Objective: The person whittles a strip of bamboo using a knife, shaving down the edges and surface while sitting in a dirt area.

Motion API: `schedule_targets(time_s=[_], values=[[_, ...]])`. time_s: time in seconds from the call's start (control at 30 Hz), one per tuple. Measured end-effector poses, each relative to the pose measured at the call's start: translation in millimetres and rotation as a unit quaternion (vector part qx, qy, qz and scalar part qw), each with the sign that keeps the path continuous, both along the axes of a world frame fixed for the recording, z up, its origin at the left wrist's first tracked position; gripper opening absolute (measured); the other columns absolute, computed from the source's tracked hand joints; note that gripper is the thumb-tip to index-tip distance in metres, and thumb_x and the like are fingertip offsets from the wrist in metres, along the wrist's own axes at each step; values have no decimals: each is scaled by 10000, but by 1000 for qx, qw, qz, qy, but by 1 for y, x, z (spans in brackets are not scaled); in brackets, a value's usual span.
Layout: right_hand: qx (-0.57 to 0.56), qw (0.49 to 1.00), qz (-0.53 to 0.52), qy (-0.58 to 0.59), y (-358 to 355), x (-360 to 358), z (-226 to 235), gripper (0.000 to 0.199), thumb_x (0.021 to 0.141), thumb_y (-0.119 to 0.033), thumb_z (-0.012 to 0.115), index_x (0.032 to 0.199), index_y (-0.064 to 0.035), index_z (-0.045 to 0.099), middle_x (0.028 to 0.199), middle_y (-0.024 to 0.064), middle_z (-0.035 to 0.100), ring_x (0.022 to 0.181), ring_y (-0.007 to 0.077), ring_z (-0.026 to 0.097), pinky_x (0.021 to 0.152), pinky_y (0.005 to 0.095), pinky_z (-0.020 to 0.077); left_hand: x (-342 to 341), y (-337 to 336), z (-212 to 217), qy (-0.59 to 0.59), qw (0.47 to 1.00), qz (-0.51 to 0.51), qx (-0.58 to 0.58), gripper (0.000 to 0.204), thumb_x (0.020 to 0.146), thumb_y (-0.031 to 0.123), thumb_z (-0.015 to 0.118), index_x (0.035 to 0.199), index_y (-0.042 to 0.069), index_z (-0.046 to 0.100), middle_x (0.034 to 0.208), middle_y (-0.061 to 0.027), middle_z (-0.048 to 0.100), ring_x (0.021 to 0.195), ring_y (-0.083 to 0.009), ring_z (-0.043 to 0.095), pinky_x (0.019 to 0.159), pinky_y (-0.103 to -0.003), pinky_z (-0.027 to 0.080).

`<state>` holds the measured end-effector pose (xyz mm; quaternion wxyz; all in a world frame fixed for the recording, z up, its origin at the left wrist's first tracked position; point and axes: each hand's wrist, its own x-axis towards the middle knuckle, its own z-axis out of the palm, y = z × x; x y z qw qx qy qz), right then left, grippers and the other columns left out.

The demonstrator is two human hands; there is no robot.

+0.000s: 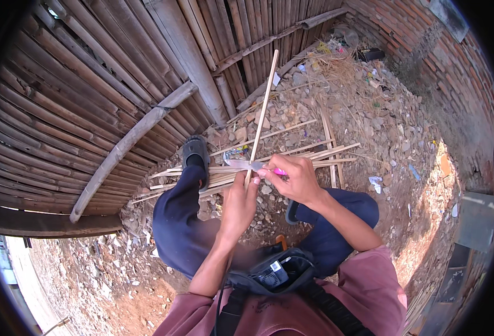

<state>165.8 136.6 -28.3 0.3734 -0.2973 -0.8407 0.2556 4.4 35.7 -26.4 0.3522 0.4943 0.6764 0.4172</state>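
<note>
Bamboo fencing (90,101) curves along the left, a brick wall (437,61) closes the right, and between them stony ground (370,129) carries a loose bundle of split strips (291,154) beside the person's sandalled foot (195,150). Above it, the left hand (238,204) is closed around the lower end of a long thin bamboo strip (263,101) that stands nearly upright, while the right hand (294,179) grips a pink-handled knife (252,165) with its blade laid against the strip. The strip looks light, springy and splintery, likely best held low, close to the blade.
</note>
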Motion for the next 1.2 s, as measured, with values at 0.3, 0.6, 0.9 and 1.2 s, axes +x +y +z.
schedule_targets(time_s=[0.3,0.6,0.9,1.2], values=[[-20,998,1,63,5,-1,4,266,904,-152,836,778,-19,644,630,110,653,509,195,603,493,341,427,8,-4,8,49,998,29,34,295,1108,151,528,1314,-44,606,715,-249,617,615,-404,621,611,-484,466],[-154,961,-103,207,84,43,7,242,1015,-169,748,891,-40,586,783,42,720,729,67,636,663,269,477,18,-16,15,32,998,-49,12,335,1112,183,532,1336,-61,587,803,-259,637,713,-417,648,690,-472,495],[-95,995,-4,33,13,17,-1,237,941,-214,809,859,-36,676,702,96,688,603,209,679,561,349,495,2,-9,4,-53,998,-36,-28,456,1131,278,476,1440,-50,542,993,-228,703,929,-346,696,881,-455,515],[-27,997,35,63,7,7,-3,239,909,-215,831,819,-50,683,694,81,699,571,229,679,524,351,489,-10,-7,-17,-280,960,-6,4,476,1168,403,424,1046,-9,628,684,7,485,618,-69,437,571,-264,348]])
